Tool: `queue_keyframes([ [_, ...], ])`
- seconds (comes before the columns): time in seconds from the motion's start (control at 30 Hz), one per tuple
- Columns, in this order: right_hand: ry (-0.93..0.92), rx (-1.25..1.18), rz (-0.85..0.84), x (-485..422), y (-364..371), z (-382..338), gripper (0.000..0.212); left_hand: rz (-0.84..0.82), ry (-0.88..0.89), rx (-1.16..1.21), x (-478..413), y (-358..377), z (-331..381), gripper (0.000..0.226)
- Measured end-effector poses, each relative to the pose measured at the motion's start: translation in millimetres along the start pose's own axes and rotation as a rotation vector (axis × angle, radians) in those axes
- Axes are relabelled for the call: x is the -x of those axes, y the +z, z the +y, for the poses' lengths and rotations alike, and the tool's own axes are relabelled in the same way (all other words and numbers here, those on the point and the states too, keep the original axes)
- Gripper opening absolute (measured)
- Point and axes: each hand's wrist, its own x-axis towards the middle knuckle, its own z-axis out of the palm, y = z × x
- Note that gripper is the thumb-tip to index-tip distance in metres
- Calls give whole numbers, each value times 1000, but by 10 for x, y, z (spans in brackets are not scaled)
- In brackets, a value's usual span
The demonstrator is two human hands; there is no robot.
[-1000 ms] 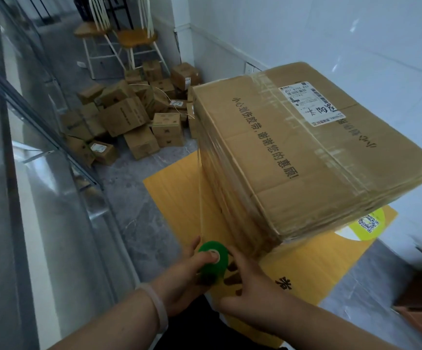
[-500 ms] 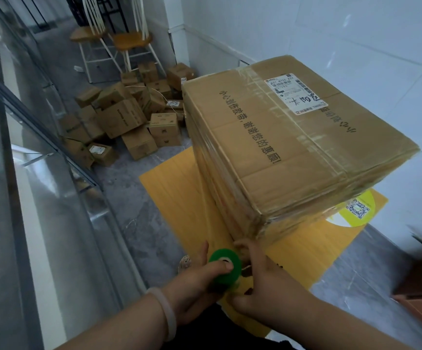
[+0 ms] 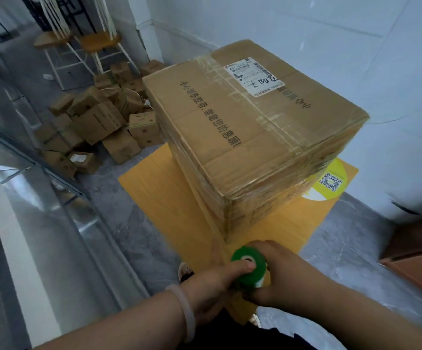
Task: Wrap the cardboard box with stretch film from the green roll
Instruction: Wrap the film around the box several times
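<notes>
Thumb of the left grip [image 3: 213,281] plugs the open core of the green roll [image 3: 251,274], with the rest of that hand closed against the roll's left side. The right grip [image 3: 280,272] curls round the roll's other side, so both hands hold it between them. A pale bracelet [image 3: 188,311] circles the left wrist. The roll sits just in front of the near bottom corner of the cardboard box [image 3: 230,147], its end face turned up. Stretch film [image 3: 213,231] runs taut from the roll to that corner, and glossy bands of it lie around the box's walls. The box stands on a yellow counter [image 3: 154,198], whose bare top shows to the left of the box and in front of it. A white shipping label [image 3: 254,79] lies on top of the box near its far edge. To the right of the box a round sticker with a QR code [image 3: 331,181] is stuck to the counter. Behind the box to its left, small cartons [image 3: 98,122] are heaped on the grey floor, and two chairs [image 3: 91,44] stand farther back.
</notes>
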Motion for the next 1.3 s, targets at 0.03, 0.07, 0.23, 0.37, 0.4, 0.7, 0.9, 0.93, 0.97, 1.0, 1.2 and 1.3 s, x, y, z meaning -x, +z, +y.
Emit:
queue_keyframes([
  [0.03,-2,-4,26,29,-10,34,58,-11,-3,-33,-17,39,-10,131],
  [0.07,12,-26,45,55,-18,74,56,-12,7,-53,-41,73,-11,139],
  [0.23,100,-95,130,91,-88,252,55,54,4,-63,-197,237,-18,147],
  [0.37,141,-40,201,68,-153,326,56,-40,-151,-26,-318,225,-59,156],
  [0.4,146,-43,226,68,-157,336,56,-59,-155,-26,-340,240,-60,150],
  [0.7,28,-262,31,38,-501,558,69,-19,-145,67,-290,549,78,57],
  [0.9,-111,-76,59,-94,-814,785,50,192,12,328,-457,999,50,117],
  [0.93,-117,-45,79,-119,-856,845,50,242,50,403,-476,1145,35,105],
  [0.97,-124,-13,84,-139,-904,903,55,252,86,475,-492,1284,23,94],
  [1.0,-142,29,62,-150,-958,966,63,273,109,524,-509,1426,28,87],
  [1.2,-237,24,-234,-143,-1346,1335,76,497,215,732,-682,1876,23,99],
  [1.3,-222,-195,-329,-216,-1459,1388,63,488,218,720,-688,2048,95,102],
])
